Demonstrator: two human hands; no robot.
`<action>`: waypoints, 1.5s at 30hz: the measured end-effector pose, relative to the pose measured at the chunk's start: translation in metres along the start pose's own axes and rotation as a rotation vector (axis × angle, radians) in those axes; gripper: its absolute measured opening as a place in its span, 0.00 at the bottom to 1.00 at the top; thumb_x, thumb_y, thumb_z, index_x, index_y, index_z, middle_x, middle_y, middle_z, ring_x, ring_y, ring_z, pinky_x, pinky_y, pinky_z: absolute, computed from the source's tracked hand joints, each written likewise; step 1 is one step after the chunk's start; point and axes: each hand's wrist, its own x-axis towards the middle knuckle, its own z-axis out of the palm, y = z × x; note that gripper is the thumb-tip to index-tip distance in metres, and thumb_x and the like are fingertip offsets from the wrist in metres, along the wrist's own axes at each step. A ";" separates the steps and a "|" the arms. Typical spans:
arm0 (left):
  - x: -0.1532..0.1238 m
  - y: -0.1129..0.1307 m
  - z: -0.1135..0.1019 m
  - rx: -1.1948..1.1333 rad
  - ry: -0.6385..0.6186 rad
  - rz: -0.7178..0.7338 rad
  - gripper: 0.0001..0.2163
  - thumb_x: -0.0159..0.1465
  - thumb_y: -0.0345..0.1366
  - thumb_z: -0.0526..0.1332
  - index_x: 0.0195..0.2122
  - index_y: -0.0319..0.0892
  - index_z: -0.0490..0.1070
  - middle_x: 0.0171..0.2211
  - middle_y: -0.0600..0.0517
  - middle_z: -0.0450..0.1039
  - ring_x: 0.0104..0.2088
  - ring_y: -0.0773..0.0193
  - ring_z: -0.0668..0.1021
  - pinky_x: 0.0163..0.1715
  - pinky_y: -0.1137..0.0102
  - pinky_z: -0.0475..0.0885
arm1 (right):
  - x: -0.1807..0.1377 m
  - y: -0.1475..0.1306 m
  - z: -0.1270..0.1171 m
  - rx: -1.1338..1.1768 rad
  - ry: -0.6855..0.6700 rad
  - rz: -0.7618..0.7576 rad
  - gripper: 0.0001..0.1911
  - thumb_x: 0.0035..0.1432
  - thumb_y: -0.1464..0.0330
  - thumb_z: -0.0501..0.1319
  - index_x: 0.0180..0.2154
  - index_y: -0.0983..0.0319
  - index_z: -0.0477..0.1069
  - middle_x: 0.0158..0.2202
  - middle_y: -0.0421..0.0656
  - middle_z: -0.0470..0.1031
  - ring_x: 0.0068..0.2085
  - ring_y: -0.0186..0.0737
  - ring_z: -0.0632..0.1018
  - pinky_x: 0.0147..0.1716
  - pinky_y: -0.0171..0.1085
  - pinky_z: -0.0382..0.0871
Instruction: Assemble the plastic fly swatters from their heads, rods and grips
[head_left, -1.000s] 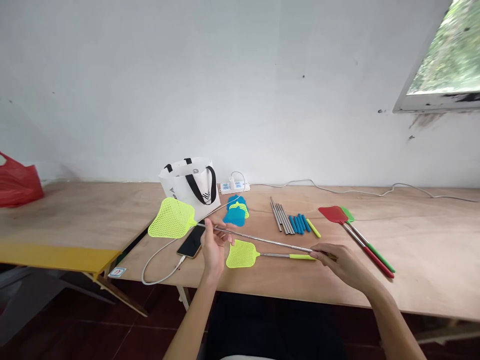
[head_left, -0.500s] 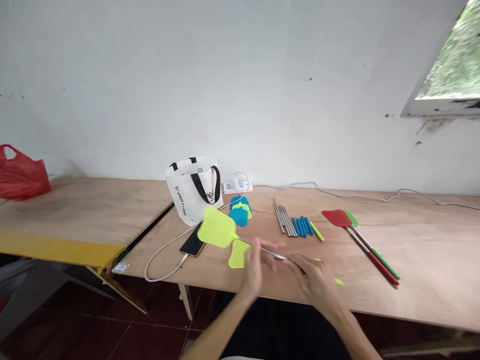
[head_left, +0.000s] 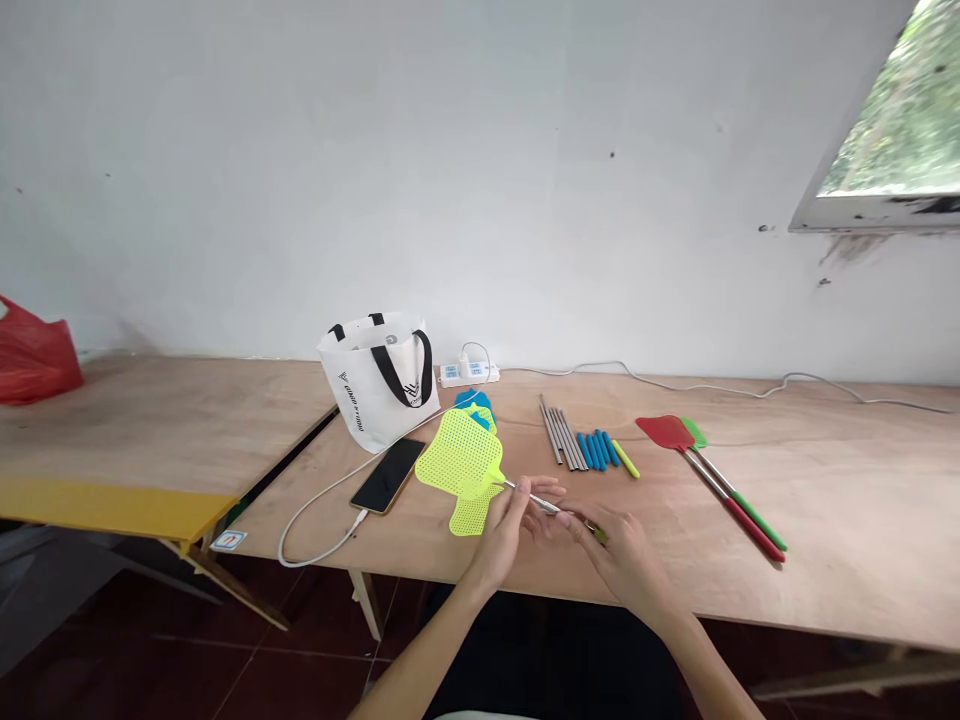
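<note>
Left hand (head_left: pixel 504 545) and right hand (head_left: pixel 619 552) pinch a joined-up yellow plastic swatter (head_left: pixel 459 455), while silver metal tubes (head_left: pixel 565 438) and blue round sticks (head_left: pixel 598 450) lie loose, farther right

Red bag (head_left: pixel 39 352) cut off at left; lower swatter (head_left: pixel 471 516) partly hidden.

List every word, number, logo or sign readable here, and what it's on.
"STUDIO": on the white bag with black handles; the word beside it is unclear.
That bag's logo lettering: too small to read.
White rectangular sticker with blue-and-red print: too small to read.
White power strip with blue markings: unreadable.
</note>
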 end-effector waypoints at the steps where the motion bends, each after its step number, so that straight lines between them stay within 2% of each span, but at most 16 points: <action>1: 0.000 0.001 0.000 0.004 0.002 0.007 0.25 0.67 0.58 0.59 0.42 0.37 0.79 0.40 0.40 0.82 0.24 0.65 0.77 0.21 0.72 0.71 | 0.000 -0.002 0.000 0.002 -0.009 -0.005 0.20 0.71 0.53 0.52 0.44 0.55 0.79 0.39 0.45 0.83 0.40 0.45 0.82 0.39 0.38 0.73; 5: -0.004 0.000 0.007 -0.027 0.021 0.025 0.25 0.67 0.59 0.59 0.33 0.38 0.76 0.39 0.40 0.82 0.22 0.65 0.77 0.21 0.72 0.71 | -0.002 -0.007 0.007 -0.061 -0.008 -0.027 0.20 0.71 0.53 0.52 0.41 0.55 0.78 0.35 0.43 0.83 0.35 0.43 0.82 0.35 0.36 0.71; 9: -0.006 0.002 0.011 -0.067 0.123 0.053 0.26 0.65 0.61 0.59 0.27 0.40 0.69 0.34 0.42 0.82 0.18 0.67 0.74 0.19 0.72 0.69 | -0.003 0.001 0.015 -0.258 0.051 -0.059 0.24 0.74 0.55 0.46 0.37 0.56 0.76 0.28 0.42 0.80 0.28 0.40 0.80 0.27 0.33 0.62; 11: -0.003 0.007 0.005 -0.108 0.201 0.083 0.26 0.65 0.62 0.59 0.27 0.41 0.65 0.31 0.45 0.81 0.17 0.69 0.72 0.17 0.73 0.67 | -0.001 0.012 0.011 -0.359 0.067 -0.056 0.25 0.74 0.54 0.45 0.36 0.56 0.75 0.27 0.42 0.80 0.27 0.41 0.79 0.26 0.33 0.59; 13: 0.003 0.014 -0.006 -0.165 0.298 0.141 0.25 0.64 0.61 0.61 0.26 0.43 0.61 0.27 0.51 0.77 0.16 0.71 0.70 0.16 0.74 0.65 | 0.001 0.029 0.000 -0.408 0.071 -0.040 0.25 0.73 0.53 0.45 0.36 0.56 0.76 0.28 0.43 0.81 0.28 0.42 0.80 0.27 0.33 0.60; 16: 0.012 0.028 -0.030 -0.243 0.397 0.218 0.25 0.62 0.59 0.65 0.26 0.44 0.58 0.22 0.58 0.68 0.16 0.72 0.69 0.16 0.76 0.64 | 0.006 0.060 -0.024 -0.392 0.064 -0.014 0.26 0.72 0.51 0.46 0.37 0.55 0.77 0.31 0.44 0.82 0.32 0.44 0.81 0.30 0.35 0.65; 20: 0.017 0.045 -0.057 -0.306 0.472 0.282 0.25 0.61 0.57 0.68 0.26 0.44 0.58 0.22 0.60 0.61 0.16 0.74 0.64 0.16 0.77 0.65 | 0.009 0.097 -0.051 -0.326 0.098 0.024 0.27 0.69 0.47 0.48 0.38 0.55 0.78 0.34 0.46 0.83 0.36 0.48 0.81 0.35 0.40 0.70; 23: 0.016 0.054 -0.068 -0.307 0.533 0.340 0.24 0.62 0.55 0.68 0.26 0.43 0.59 0.21 0.60 0.60 0.17 0.74 0.63 0.16 0.77 0.63 | 0.008 0.109 -0.057 -0.244 0.136 0.047 0.26 0.67 0.46 0.50 0.37 0.56 0.78 0.35 0.46 0.82 0.36 0.49 0.81 0.37 0.42 0.71; 27: 0.015 0.057 -0.069 -0.258 0.501 0.298 0.23 0.63 0.56 0.67 0.26 0.43 0.60 0.21 0.59 0.64 0.17 0.73 0.64 0.16 0.77 0.64 | 0.006 0.110 -0.055 -0.119 0.103 0.128 0.25 0.66 0.47 0.52 0.32 0.57 0.76 0.30 0.44 0.80 0.33 0.45 0.79 0.32 0.39 0.71; 31: 0.019 0.046 -0.064 -0.165 0.540 0.339 0.24 0.65 0.59 0.61 0.25 0.43 0.61 0.25 0.52 0.76 0.17 0.71 0.69 0.18 0.75 0.66 | 0.004 0.108 -0.056 -0.065 0.023 0.147 0.26 0.65 0.46 0.54 0.27 0.58 0.72 0.25 0.42 0.75 0.30 0.43 0.76 0.31 0.39 0.69; 35: 0.021 0.023 -0.046 -0.113 0.563 0.343 0.26 0.66 0.61 0.58 0.27 0.41 0.67 0.29 0.46 0.81 0.17 0.70 0.72 0.18 0.74 0.66 | 0.003 0.097 -0.047 -0.027 -0.072 0.097 0.26 0.67 0.47 0.51 0.30 0.57 0.75 0.26 0.41 0.76 0.30 0.43 0.77 0.31 0.38 0.69; 40: 0.010 -0.003 -0.003 -0.108 0.364 0.083 0.28 0.64 0.63 0.58 0.37 0.38 0.74 0.39 0.39 0.83 0.13 0.70 0.71 0.12 0.74 0.61 | 0.006 0.061 -0.012 -0.141 -0.030 -0.030 0.25 0.71 0.52 0.49 0.36 0.58 0.77 0.31 0.44 0.81 0.32 0.43 0.80 0.34 0.37 0.67; 45: -0.007 -0.011 0.023 -0.103 0.259 -0.023 0.31 0.65 0.63 0.57 0.46 0.36 0.78 0.40 0.38 0.83 0.14 0.68 0.75 0.10 0.76 0.60 | 0.002 0.027 0.014 -0.236 0.055 -0.119 0.23 0.74 0.56 0.47 0.36 0.58 0.75 0.25 0.41 0.78 0.25 0.38 0.77 0.27 0.33 0.60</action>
